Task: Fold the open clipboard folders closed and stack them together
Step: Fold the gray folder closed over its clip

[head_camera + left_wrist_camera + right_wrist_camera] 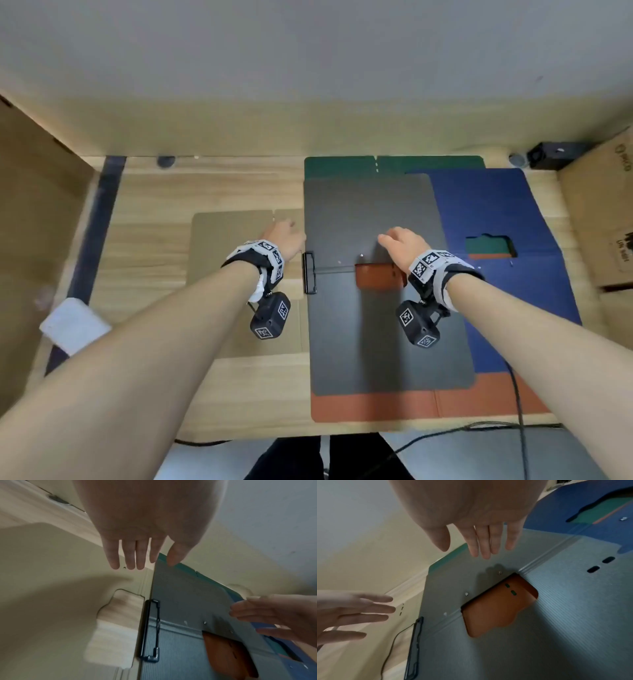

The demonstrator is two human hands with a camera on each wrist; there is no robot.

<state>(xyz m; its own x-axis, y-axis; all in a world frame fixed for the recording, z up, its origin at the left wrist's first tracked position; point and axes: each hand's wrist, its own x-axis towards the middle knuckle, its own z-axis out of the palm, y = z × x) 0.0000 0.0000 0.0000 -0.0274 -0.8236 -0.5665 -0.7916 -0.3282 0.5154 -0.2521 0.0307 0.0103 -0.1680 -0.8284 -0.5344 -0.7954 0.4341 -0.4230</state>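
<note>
We see five open clipboard folders on the desk (239,387). One (383,325) lies topmost in the middle, its clip (309,273) on its left edge. Another folder (226,274) lies to its left, one (507,240) to its right, one (342,166) behind and beneath, and one (376,406) under its near edge.

A dark grey folder (373,308) is showing fine ribbing, with an orange-brown folder (376,406) showing beneath and through its cut-out. A blue folder (496,212) and a green folder (342,166) are lying behind it. A tan folder (226,246) is blending into the light wood-grain table (154,205). Black-and-white checked markers (422,267) are showing on the wristbands.
</note>
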